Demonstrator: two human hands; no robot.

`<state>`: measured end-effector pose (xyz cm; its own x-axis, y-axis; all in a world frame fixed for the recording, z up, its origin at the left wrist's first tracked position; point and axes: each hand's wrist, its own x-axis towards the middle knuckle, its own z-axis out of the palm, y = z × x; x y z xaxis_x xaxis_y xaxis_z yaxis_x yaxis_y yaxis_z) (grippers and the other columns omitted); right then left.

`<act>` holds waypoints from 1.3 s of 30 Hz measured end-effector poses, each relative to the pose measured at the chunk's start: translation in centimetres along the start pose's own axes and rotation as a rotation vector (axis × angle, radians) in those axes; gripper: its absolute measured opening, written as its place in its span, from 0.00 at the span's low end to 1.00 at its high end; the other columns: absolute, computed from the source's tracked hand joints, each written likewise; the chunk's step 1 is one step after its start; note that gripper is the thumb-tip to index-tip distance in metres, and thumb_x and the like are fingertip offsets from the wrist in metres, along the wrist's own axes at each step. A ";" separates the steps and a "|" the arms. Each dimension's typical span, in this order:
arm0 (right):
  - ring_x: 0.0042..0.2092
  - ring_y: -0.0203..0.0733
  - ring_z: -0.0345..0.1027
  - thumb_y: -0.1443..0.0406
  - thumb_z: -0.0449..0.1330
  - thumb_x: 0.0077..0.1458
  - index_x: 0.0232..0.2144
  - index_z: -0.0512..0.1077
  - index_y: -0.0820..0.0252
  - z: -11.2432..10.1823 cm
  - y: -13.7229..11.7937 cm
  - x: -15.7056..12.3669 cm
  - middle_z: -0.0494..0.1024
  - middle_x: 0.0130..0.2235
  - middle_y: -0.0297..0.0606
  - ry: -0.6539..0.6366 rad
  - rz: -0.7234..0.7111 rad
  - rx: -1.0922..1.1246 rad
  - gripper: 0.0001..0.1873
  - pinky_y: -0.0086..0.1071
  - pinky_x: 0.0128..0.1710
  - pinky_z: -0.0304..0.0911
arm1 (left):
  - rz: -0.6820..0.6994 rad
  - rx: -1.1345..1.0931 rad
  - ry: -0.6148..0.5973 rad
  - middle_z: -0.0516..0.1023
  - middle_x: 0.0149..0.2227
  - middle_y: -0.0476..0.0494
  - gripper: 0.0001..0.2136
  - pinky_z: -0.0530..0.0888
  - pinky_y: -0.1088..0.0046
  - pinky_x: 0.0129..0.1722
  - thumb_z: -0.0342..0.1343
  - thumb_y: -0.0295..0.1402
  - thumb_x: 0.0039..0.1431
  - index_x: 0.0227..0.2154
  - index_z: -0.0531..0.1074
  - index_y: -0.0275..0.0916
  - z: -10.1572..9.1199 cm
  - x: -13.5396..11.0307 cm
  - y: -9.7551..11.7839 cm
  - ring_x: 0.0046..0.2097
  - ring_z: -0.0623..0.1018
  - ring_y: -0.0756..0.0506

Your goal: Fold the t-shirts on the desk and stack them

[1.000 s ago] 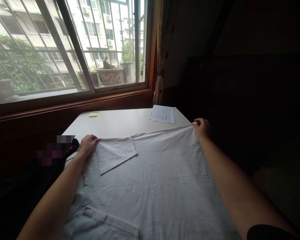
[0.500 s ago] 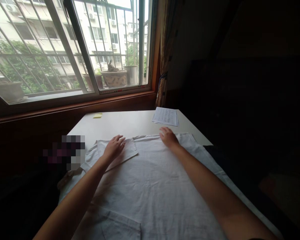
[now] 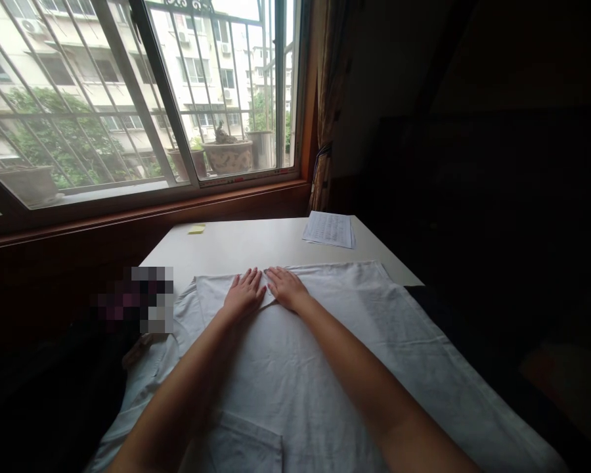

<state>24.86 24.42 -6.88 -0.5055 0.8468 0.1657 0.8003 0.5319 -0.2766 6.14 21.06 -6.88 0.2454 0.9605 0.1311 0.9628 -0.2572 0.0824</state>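
Observation:
A white cloth garment [image 3: 295, 368], looking like a shirt, lies spread across the table, with a folded flap near its far edge and a second flap at the near side. My left hand [image 3: 246, 290] rests flat on the far flap, fingers stretched out and slightly apart. Right beside it, my right hand [image 3: 285, 288] presses flat on the cloth by the flap's corner, its fingers also extended. The two hands nearly touch at the fingertips. Neither hand grips anything. Parts of the flap are hidden beneath my hands.
The white table [image 3: 246, 243] carries a stack of printed papers [image 3: 329, 229] at the back right and a yellow sticky note [image 3: 196, 229] at the back left. A barred window [image 3: 142, 98] and a tied curtain [image 3: 322, 157] stand behind. Dark items sit to the left.
My right hand has moved left and come down onto the cloth beside my left hand. My left hand has shifted slightly right and now lies flatter on the flap.

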 end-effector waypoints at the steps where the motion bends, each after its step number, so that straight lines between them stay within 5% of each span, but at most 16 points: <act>1: 0.73 0.46 0.43 0.54 0.44 0.70 0.71 0.57 0.54 0.0 0.0 0.0 0.54 0.73 0.36 -0.014 0.013 -0.005 0.31 0.45 0.72 0.38 | -0.010 -0.004 -0.009 0.52 0.74 0.40 0.29 0.51 0.49 0.71 0.37 0.46 0.73 0.71 0.53 0.40 -0.1 0.1 0.0 0.74 0.52 0.40; 7: 0.74 0.47 0.36 0.51 0.41 0.70 0.72 0.53 0.49 -0.1 -0.3 0.2 0.47 0.74 0.32 -0.077 0.083 -0.022 0.33 0.49 0.71 0.31 | -0.053 -0.028 -0.062 0.49 0.74 0.43 0.29 0.47 0.40 0.69 0.36 0.49 0.72 0.72 0.50 0.48 -0.5 0.3 0.3 0.74 0.49 0.37; 15: 0.75 0.45 0.33 0.48 0.40 0.69 0.73 0.48 0.57 -0.5 0.5 0.0 0.43 0.75 0.39 -0.110 0.143 -0.027 0.37 0.47 0.72 0.28 | -0.095 -0.050 -0.121 0.47 0.75 0.44 0.28 0.45 0.28 0.64 0.35 0.48 0.72 0.72 0.50 0.54 -1.3 0.4 0.7 0.74 0.47 0.33; 30: 0.75 0.45 0.31 0.46 0.36 0.69 0.74 0.44 0.63 -3.6 8.9 -4.7 0.40 0.75 0.40 -0.111 0.400 -0.123 0.41 0.46 0.72 0.28 | -0.097 -0.054 -0.109 0.44 0.75 0.46 0.30 0.41 0.30 0.66 0.33 0.51 0.71 0.73 0.46 0.52 -0.9 0.3 0.5 0.75 0.44 0.35; 39: 0.75 0.43 0.28 0.45 0.36 0.68 0.74 0.41 0.62 -4.3 11.0 -4.3 0.36 0.76 0.37 -0.142 0.474 -0.143 0.42 0.47 0.72 0.27 | -0.121 -0.038 -0.082 0.44 0.75 0.44 0.32 0.42 0.35 0.68 0.33 0.52 0.71 0.73 0.46 0.48 -0.6 0.3 0.3 0.75 0.44 0.36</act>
<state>37.22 26.62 -6.56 -0.1072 0.9910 -0.0796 0.9832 0.0938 -0.1565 6.48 21.21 -6.26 0.1376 0.9898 0.0365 0.9814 -0.1412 0.1303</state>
